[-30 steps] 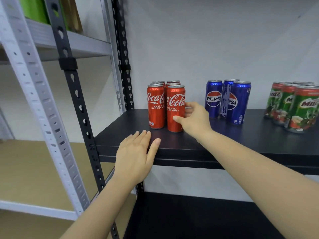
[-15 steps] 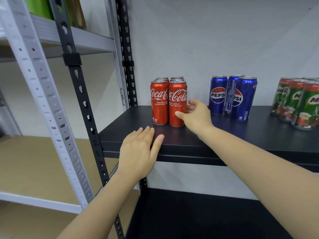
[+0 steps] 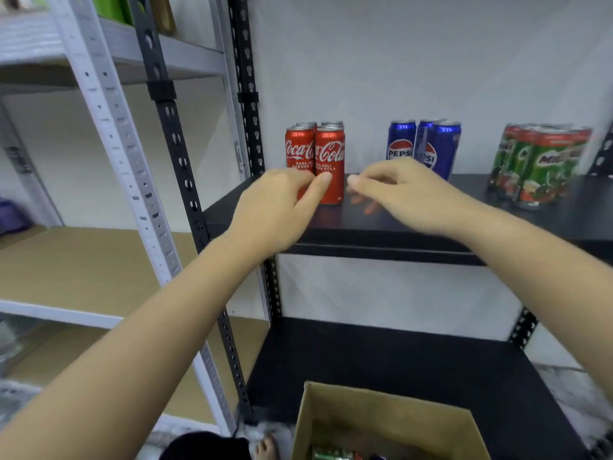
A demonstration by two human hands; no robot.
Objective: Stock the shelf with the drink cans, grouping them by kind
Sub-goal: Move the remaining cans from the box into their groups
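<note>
Several red Coca-Cola cans (image 3: 330, 154) stand in a tight block at the left end of the black shelf (image 3: 381, 220). To their right are three blue Pepsi cans (image 3: 401, 141), and several green Milo cans (image 3: 550, 161) stand at the far right. My left hand (image 3: 278, 207) hovers in front of the Coca-Cola cans with its fingers loosely curled and its thumb tip near the front right can; it holds nothing. Just right of that can, above the shelf, my right hand (image 3: 408, 194) is loosely curled and empty.
An open cardboard box (image 3: 381, 413) with cans (image 3: 331, 454) inside sits on the lower black shelf (image 3: 398, 356). A grey rack (image 3: 109, 104) with brown boards stands to the left, its black upright (image 3: 172, 127) beside my left arm. A bare foot (image 3: 265, 446) shows below.
My right hand has let go of the front Coca-Cola can and pulled back right. My left hand has lifted off the shelf edge toward the cans. The view has tilted down, showing the box.
</note>
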